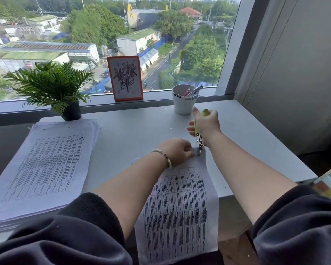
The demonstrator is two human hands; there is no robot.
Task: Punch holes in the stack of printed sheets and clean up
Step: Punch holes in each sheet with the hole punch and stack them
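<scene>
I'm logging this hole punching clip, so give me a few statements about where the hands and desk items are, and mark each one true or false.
1. The right hand grips a green-handled hole punch at the far edge of a printed sheet. True.
2. The left hand rests on the thick stack of printed sheets. False: it pinches the single sheet's far edge beside the punch.
3. The white cup holding pens stands beyond the right hand. True.
4. The potted green fern stands to the right of the cup. False: it stands far to its left, behind the stack.
5. The orange-framed flower drawing lies flat on the desk. False: it stands upright on the window ledge.
</scene>
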